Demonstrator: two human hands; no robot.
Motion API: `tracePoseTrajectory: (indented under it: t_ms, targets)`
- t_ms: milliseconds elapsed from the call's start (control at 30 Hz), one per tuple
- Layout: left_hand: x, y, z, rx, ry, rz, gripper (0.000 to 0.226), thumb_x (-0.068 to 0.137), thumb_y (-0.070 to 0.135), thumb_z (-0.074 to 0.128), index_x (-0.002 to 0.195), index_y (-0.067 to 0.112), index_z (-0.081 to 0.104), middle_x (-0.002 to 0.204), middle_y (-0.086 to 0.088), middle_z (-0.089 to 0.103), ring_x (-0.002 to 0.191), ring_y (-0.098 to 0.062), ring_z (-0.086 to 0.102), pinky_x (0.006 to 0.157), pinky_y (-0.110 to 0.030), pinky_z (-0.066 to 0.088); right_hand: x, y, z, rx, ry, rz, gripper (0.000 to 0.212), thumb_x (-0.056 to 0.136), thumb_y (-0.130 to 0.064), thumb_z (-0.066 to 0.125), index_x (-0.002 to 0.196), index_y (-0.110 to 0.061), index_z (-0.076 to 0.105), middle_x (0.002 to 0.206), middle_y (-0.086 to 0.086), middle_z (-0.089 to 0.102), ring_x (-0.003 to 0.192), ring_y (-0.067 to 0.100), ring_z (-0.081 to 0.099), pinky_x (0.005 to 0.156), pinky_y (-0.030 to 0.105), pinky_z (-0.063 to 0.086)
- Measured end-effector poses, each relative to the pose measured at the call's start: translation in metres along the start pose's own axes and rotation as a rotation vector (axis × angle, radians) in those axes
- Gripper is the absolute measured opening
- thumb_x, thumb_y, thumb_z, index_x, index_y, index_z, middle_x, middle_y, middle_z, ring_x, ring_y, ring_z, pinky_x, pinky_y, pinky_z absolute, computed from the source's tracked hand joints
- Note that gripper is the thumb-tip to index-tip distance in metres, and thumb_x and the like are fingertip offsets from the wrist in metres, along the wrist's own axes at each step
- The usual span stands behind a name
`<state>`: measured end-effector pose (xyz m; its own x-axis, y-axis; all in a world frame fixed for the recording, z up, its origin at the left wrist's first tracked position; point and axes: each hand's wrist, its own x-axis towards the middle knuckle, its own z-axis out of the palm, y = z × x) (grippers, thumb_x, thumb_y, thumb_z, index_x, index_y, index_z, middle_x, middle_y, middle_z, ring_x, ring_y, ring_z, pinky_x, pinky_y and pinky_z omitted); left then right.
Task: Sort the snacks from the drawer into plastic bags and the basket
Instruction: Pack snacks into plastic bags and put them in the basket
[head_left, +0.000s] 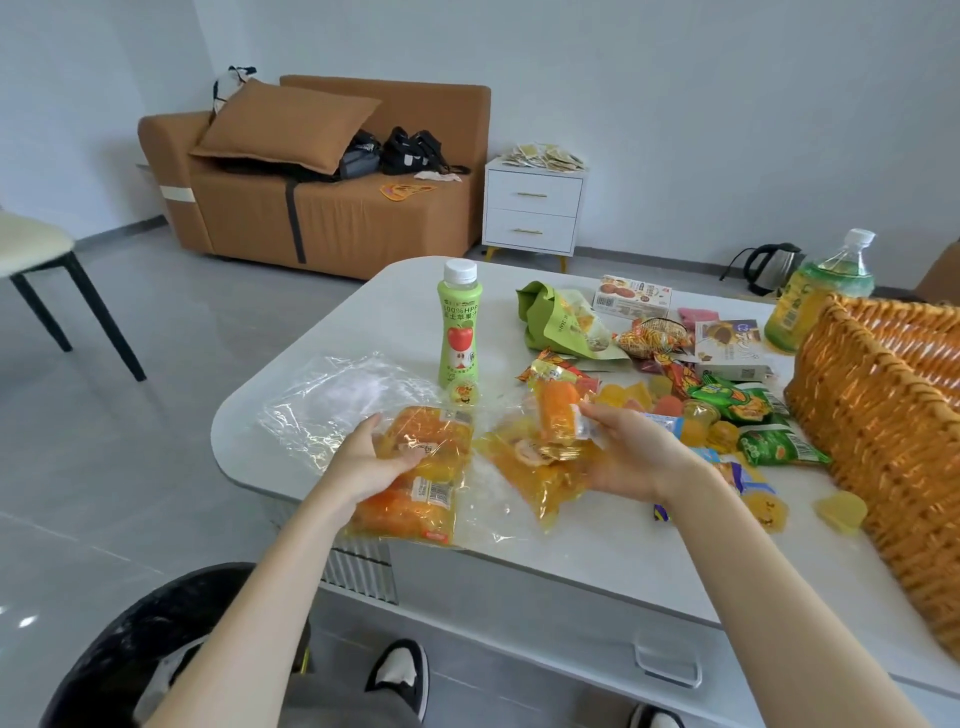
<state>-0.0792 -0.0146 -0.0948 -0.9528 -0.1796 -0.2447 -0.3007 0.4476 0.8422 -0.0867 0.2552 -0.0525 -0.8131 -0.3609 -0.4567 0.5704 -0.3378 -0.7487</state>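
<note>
My left hand (371, 460) grips a clear plastic bag (421, 483) holding orange and yellow snack packs at the table's near edge. My right hand (626, 452) pinches a small orange snack packet (558, 410) above a second yellow pack (535, 467). A flat clear plastic bag (332, 400) lies to the left. Loose jellies (649, 395) and green snack packets (743, 402) lie scattered between my right hand and the woven orange basket (883, 415) at the right.
A green apple juice bottle (460, 327) stands upright behind the bags. A large tea bottle (821, 291), snack boxes (727, 348) and a green pouch (561, 322) sit farther back on the white table (571, 545). A drawer handle (667, 662) shows below.
</note>
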Motion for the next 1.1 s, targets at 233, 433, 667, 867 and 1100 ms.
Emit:
tracePoseTrajectory:
  t_ms: [233, 433, 667, 867, 1100]
  targets:
    - [0.004, -0.001, 0.001, -0.052, -0.01, -0.001, 0.084, 0.081, 0.028, 0.074, 0.15, 0.022, 0.026, 0.153, -0.005, 0.032, 0.137, -0.026, 0.036, 0.104, -0.039, 0.036, 0.023, 0.036, 0.017, 0.215, 0.163, -0.18, 0.042, 0.105, -0.029, 0.031, 0.126, -0.003, 0.057, 0.129, 0.017, 0.06, 0.113, 0.031, 0.058, 0.106, 0.043, 0.041]
    - [0.003, -0.001, 0.006, 0.204, 0.103, 0.028, 0.077, 0.088, 0.038, 0.065, 0.151, 0.026, 0.02, 0.155, -0.011, 0.018, 0.141, -0.033, 0.022, 0.109, -0.049, 0.031, 0.015, 0.043, 0.012, 0.263, 0.256, -0.203, 0.041, 0.104, -0.032, 0.034, 0.119, -0.005, 0.059, 0.114, 0.017, 0.067, 0.104, 0.033, 0.06, 0.096, 0.044, 0.043]
    - [-0.002, 0.001, 0.015, 0.365, 0.089, 0.038, 0.068, 0.095, 0.044, 0.05, 0.152, 0.03, 0.016, 0.155, -0.016, 0.015, 0.14, -0.038, 0.022, 0.11, -0.051, 0.032, -0.016, 0.017, -0.01, -0.494, 0.651, -0.354, 0.035, 0.099, -0.028, 0.04, 0.132, -0.016, 0.037, 0.097, 0.008, 0.057, 0.081, 0.023, 0.058, 0.066, 0.036, 0.051]
    - [0.0, 0.0, 0.019, 0.402, 0.103, 0.067, 0.06, 0.096, 0.038, 0.048, 0.149, 0.034, 0.02, 0.149, -0.016, 0.024, 0.132, -0.037, 0.035, 0.105, -0.052, 0.038, -0.018, 0.019, -0.035, -1.018, 0.768, -0.543, 0.038, 0.1, -0.027, 0.044, 0.135, -0.018, 0.033, 0.082, 0.001, 0.056, 0.07, 0.021, 0.058, 0.061, 0.035, 0.05]
    - [0.003, 0.0, 0.021, 0.423, 0.105, 0.063, 0.062, 0.096, 0.037, 0.048, 0.15, 0.032, 0.019, 0.15, -0.015, 0.023, 0.127, -0.036, 0.043, 0.102, -0.052, 0.041, -0.003, 0.028, -0.057, -1.592, 0.968, -0.495, 0.054, 0.093, -0.049, 0.053, 0.142, -0.03, 0.044, 0.14, 0.003, 0.047, 0.126, 0.031, 0.034, 0.098, 0.045, 0.037]
